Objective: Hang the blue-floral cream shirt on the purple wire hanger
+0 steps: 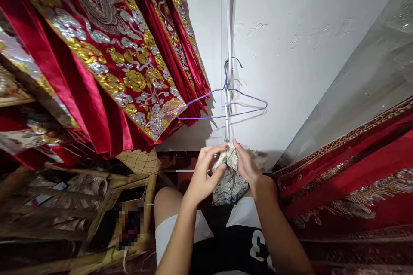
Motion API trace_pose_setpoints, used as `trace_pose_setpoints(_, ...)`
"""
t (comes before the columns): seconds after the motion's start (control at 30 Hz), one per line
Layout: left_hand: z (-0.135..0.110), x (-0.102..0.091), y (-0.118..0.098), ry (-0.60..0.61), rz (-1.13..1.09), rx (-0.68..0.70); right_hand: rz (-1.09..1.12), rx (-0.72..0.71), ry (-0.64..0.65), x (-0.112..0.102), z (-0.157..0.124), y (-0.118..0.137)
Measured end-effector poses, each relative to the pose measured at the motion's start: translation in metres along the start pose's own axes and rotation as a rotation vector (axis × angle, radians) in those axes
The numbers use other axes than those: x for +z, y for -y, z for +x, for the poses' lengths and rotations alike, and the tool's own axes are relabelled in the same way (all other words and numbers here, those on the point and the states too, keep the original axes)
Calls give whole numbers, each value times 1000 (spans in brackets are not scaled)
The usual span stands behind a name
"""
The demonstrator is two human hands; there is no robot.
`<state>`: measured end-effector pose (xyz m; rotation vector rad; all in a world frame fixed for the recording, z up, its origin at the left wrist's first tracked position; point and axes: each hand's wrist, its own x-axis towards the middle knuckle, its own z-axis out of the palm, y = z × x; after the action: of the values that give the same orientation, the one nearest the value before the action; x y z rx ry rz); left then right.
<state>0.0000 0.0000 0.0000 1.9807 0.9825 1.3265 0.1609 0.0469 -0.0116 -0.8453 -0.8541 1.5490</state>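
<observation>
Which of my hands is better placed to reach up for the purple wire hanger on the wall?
Probably the right hand: its fingertips sit highest, just below the stem of the purple hanger. The left hand is lower, its fingers curled around the patterned cloth, so it could hold that alone.

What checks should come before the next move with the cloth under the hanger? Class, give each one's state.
1. Left hand grips the cloth: ok.
2. Right hand grips it too: ok.
3. Cloth spread flat: not ok, bunched.
4. Purple hanger bare: ok.
5. Hanger's hook firmly seated: cannot tell.
6. Red garments apart from both hands: ok.
</observation>
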Motion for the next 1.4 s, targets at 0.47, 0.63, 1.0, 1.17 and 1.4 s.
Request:
trace_pose_setpoints(0.47, 33, -92, 55, 548, 419, -208, -874, -566, -54, -36, 81, 109)
trace_pose_setpoints(0.63, 47, -124, 50, 497, 845, -246, -993, -449, 69, -55, 124, 94)
trace_pose_setpoints(1.0, 83, -103, 69, -44, 272, -301, -920, -403, 119, -79, 61, 107)
trace_pose_setpoints(1.17, 122, -87, 56, -68, 98, -152, -885, -404, 133, -64, 38, 102)
trace_pose_setpoints(1.4, 145, -97, 20, 239, 0, -175, -887, -593, -229, -85, 20, 114)
